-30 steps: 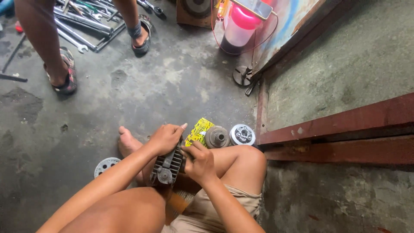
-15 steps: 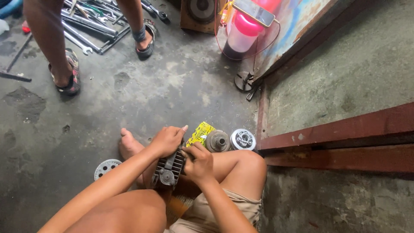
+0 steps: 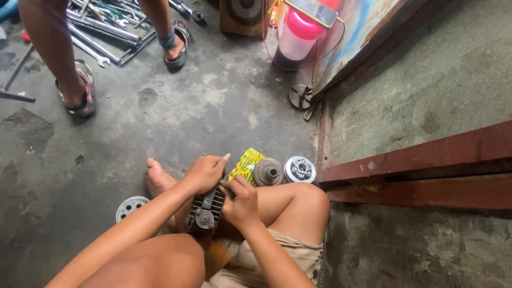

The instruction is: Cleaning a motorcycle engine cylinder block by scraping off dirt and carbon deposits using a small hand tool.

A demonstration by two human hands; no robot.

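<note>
Both hands grasp a finned engine part (image 3: 205, 209) between the knees: left hand (image 3: 201, 174) on top, right hand (image 3: 241, 199) clenched beside it.

Wrenches (image 3: 90, 32) lie near a bystander's sandalled feet (image 3: 80, 96); pink jug (image 3: 300, 33) stands beyond.

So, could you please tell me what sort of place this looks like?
Probably a small repair workshop: wrenches lie on the stained concrete floor, round metal parts sit nearby, and both hands hold a finned metal part.
</note>
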